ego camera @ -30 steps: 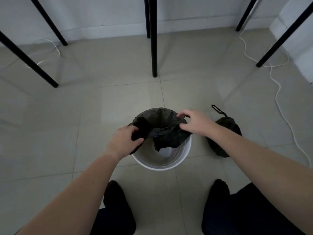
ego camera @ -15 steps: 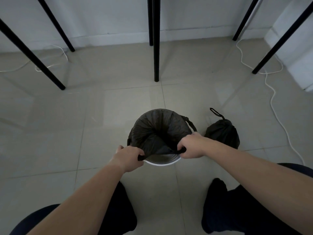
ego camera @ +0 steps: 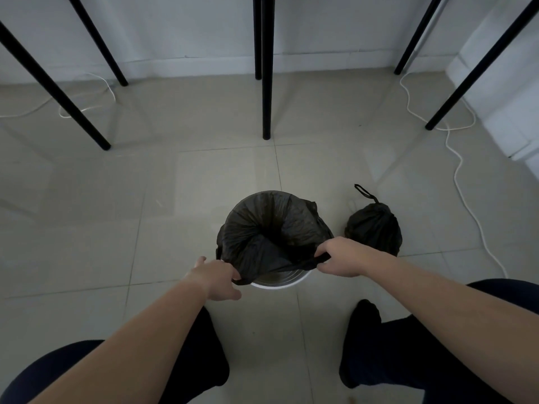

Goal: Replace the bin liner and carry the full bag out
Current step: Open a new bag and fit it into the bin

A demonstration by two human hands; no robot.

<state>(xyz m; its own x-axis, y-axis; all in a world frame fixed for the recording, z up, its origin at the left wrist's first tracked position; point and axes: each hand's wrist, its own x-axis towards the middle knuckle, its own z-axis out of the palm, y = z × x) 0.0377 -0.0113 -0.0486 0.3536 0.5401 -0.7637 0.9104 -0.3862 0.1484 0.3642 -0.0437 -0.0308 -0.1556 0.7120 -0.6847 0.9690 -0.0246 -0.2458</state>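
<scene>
A small white bin point(ego camera: 277, 284) stands on the tiled floor between my feet and the table legs. A new black liner point(ego camera: 262, 228) covers its far rim and sags into it; the near rim shows bare. My left hand point(ego camera: 214, 277) pinches the liner's near edge at the lower left. My right hand point(ego camera: 339, 258) grips the same edge at the right, and the edge is pulled taut between the two hands. A full black bag point(ego camera: 374, 228), tied shut with a drawstring loop, sits on the floor just right of the bin.
Several black table legs point(ego camera: 266, 83) stand ahead and to both sides. A white cable point(ego camera: 460, 176) snakes over the floor at the right, another lies at the far left point(ego camera: 87, 106). A white wall runs along the back. My dark-trousered legs and feet flank the bin.
The liner went from bunched over the bin to spread over its far rim. Both hands moved back to the near edge and now stretch it wider apart.
</scene>
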